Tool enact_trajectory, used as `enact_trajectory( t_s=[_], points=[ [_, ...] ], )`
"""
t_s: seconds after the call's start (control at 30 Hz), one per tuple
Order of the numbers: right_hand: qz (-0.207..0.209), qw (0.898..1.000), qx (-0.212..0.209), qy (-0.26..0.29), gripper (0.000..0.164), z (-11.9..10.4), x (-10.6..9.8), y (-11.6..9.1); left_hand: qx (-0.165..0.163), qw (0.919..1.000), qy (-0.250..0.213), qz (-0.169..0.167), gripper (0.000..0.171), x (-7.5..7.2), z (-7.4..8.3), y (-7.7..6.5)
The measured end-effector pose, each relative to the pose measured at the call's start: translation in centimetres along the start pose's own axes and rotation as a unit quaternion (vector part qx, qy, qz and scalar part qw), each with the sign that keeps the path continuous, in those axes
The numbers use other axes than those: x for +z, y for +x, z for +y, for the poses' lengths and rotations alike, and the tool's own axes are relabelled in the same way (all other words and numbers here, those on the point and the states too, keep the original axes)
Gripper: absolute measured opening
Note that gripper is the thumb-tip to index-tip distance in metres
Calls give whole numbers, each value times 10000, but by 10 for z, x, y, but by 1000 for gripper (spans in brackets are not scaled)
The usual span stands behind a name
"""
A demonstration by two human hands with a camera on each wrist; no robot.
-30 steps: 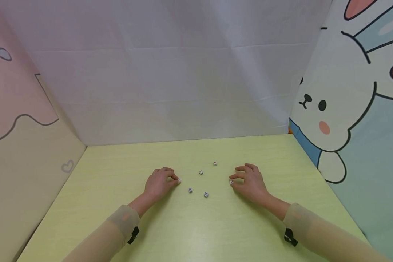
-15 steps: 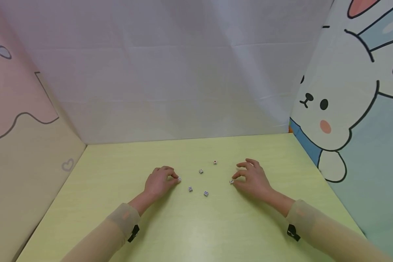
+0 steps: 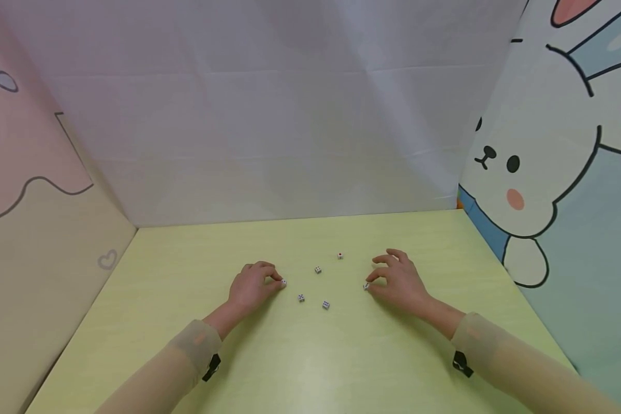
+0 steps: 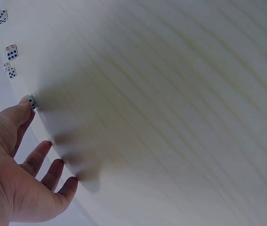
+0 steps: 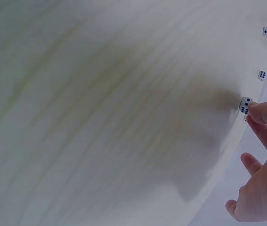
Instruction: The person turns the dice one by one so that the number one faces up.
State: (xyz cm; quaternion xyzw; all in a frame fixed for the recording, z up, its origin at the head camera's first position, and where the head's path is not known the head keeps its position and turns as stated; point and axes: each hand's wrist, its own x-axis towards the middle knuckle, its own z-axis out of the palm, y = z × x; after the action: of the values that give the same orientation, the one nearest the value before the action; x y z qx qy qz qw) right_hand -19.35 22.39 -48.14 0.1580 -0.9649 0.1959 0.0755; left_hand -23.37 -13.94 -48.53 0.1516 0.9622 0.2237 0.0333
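On the left of the yellow table, my left hand [image 3: 252, 287] pinches a small white die [image 3: 284, 282] between thumb and index finger. Its other fingertips touch the tabletop in the left wrist view. Across from it, my right hand [image 3: 401, 286] holds another die [image 5: 245, 105] between thumb and index finger, low at the table surface. The remaining fingers of that hand are lifted and spread. Between the hands lie loose dice: one die [image 3: 301, 298] near the left hand, a die [image 3: 325, 305] closest to me, a die [image 3: 318, 269] farther back, and a red-spotted die [image 3: 340, 256] at the rear.
The pale yellow table [image 3: 227, 368] reaches back to a white cloth wall [image 3: 290, 144]. A pink and cream panel [image 3: 36, 259] borders it on the left. On the right stands a panel with a cartoon rabbit [image 3: 538, 190].
My right hand has shifted slightly right and its outer fingers have lifted away from the table, with thumb and index finger still at the die. The left hand and loose dice look unmoved.
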Motion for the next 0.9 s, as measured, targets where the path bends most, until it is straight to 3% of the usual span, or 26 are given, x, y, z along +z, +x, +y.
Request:
enact_trajectory(
  t_s=[0.9],
  points=[
    [20, 9999, 60, 157, 5, -2, 1, -2, -55, 9999, -46, -92, 10, -4, 3, 0]
  ],
)
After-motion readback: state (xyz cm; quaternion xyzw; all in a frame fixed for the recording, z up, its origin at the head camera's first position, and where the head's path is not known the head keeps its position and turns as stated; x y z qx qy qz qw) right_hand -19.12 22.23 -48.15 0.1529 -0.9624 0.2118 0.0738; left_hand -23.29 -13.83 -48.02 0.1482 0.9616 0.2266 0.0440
